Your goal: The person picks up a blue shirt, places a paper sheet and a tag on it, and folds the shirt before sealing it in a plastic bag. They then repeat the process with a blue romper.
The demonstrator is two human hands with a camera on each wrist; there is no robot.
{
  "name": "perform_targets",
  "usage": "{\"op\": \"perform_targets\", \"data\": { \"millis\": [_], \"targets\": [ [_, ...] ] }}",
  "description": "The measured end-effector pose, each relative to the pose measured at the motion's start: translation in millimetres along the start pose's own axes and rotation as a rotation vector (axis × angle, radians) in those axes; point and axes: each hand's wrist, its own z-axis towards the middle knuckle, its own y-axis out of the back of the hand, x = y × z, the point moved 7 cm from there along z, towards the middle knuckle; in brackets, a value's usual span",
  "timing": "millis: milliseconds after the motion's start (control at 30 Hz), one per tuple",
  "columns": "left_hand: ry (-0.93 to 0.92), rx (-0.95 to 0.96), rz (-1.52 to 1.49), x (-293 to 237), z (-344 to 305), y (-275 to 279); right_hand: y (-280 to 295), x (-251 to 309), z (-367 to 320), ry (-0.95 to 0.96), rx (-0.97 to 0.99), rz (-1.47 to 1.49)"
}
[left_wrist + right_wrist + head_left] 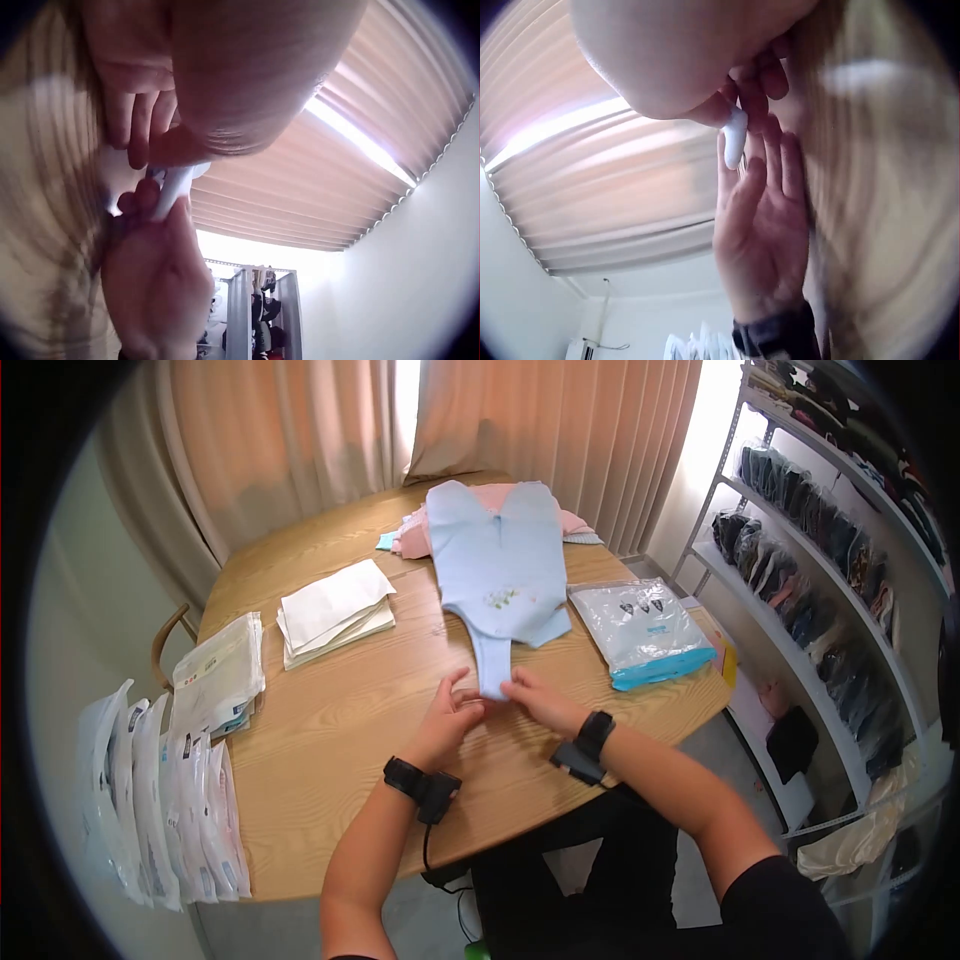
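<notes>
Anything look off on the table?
No spill or damage visible. The clothes pile under the blue garment looks uneven, with pink and mint edges poking out. Bagged packs, far left, seem to overhang the table.

I count two hands [447, 722], two black wristbands [404, 777], one blue garment [500, 550] at the hands, one blue-edged packet [645, 625] to their right, one cream stack [337, 605] to their left; the overlapping bags [180, 810] farther left defy counting.
</notes>
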Motion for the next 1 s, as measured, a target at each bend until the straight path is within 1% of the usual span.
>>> {"op": "perform_targets", "data": {
  "millis": [67, 100, 133, 200, 233, 267, 300, 333, 367, 400, 433, 467, 500, 533, 567, 600, 633, 667, 733, 767, 833, 867, 900, 933, 1000],
  "targets": [
    [-0.114, 0.114, 0.206, -9.8, -4.5, -10.1, -23.7, -21.6, -24.7, 0.034, 0.021, 0.086],
    [-0.094, 0.087, 0.198, -10.0, -3.6, -11.8, -25.8, -24.6, -35.4, 0.07, 0.035, 0.138],
    [-0.082, 0.105, 0.202, -15.0, -1.3, -18.4, -24.6, -25.5, -48.6, 0.068, 0.014, 0.145],
    [-0.129, 0.026, 0.358, -19.5, -7.5, -25.4, -41.9, -28.6, -90.3, 0.114, 0.153, 0.039],
    [-0.139, -0.1, 0.467, -25.4, -19.2, -33.5, -50.0, -9.6, -115.6, 0.123, 0.201, -0.019],
    [-0.143, -0.098, 0.481, -22.4, -28.0, -42.2, -60.6, 0.4, -140.6, 0.121, 0.246, 0.159],
    [-0.353, -0.131, 0.917, -29.2, -44.4, -54.7, -70.5, 15.4, -169.2, 0.053, 0.318, 0.361],
    [-0.566, -0.163, 1.354, -33.0, -61.7, -72.7, -73.2, 44.1, -200.4, 0.124, 0.393, 0.39],
    [-0.606, -0.147, 1.499, -40.0, -84.7, -99.8, -69.6, 59.3, -229.2, 0.171, 0.432, 0.323],
    [-0.639, -0.134, 1.638, -52.0, -113.4, -132.8, -64.0, 62.7, -253.3, 0.235, 0.375, 0.282],
    [-0.661, -0.139, 1.657, -63.8, -137.9, -155.1, -47.8, 81.9, -282.1, 0.4, 0.359, 0.196],
    [-0.675, -0.137, 1.676, -72.1, -159.1, -171.0, -30.9, 98.1, -296.9, 0.636, 0.207, -0.002],
    [-0.652, -0.13, 1.686, -76.2, -173.8, -174.6, -13.3, 102.0, -313.9, 0.768, -0.039, -0.066],
    [-0.81, -0.172, 1.593, -89.5, -194.7, -177.9, -0.1, 99.1, -328.1, 0.88, -0.237, -0.279],
    [-0.966, -0.217, 1.49, -102.8, -217.1, -182.2, 3.9, 94.0, -333.8, 0.853, -0.301, -0.474],
    [-1.005, -0.269, 1.517, -115.1, -236.0, -190.9, 7.0, 93.2, -335.4, 0.827, -0.36, -0.676],
    [-1.05, -0.321, 1.541, -124.0, -248.1, -198.1, 4.3, 80.8, -329.1, 0.802, -0.387, -0.681],
    [-1.038, -0.32, 1.545, -122.5, -248.4, -199.9, 0.2, 73.0, -322.8, 0.795, -0.384, -0.674],
    [-1.545, -0.372, 1.212, -130.0, -277.9, -210.7, -1.3, 56.3, -308.4, 0.707, -0.449, -0.584],
    [-1.531, -0.375, 1.214, -127.6, -274.2, -215.6, -2.0, 48.5, -301.0, 0.659, -0.478, -0.538],
    [-1.777, -0.245, 0.948, -126.5, -280.0, -229.9, -1.5, 34.7, -285.5, 0.557, -0.527, -0.447],
    [-1.752, -0.254, 0.957, -123.2, -271.1, -225.3, 0.9, 29.0, -277.2, 0.499, -0.548, -0.397],
    [-1.572, -0.32, 0.954, -116.8, -250.6, -204.3, 4.8, 28.4, -268.3, 0.438, -0.567, -0.349],
    [-1.396, -0.384, 0.945, -106.7, -227.9, -175.5, 10.1, 40.9, -260.9, 0.551, -0.438, -0.423],
    [-1.043, -0.507, 0.911, -87.4, -187.3, -117.1, -6.4, 8.2, -240.5, 0.563, -0.442, -0.606]
  ]
}}
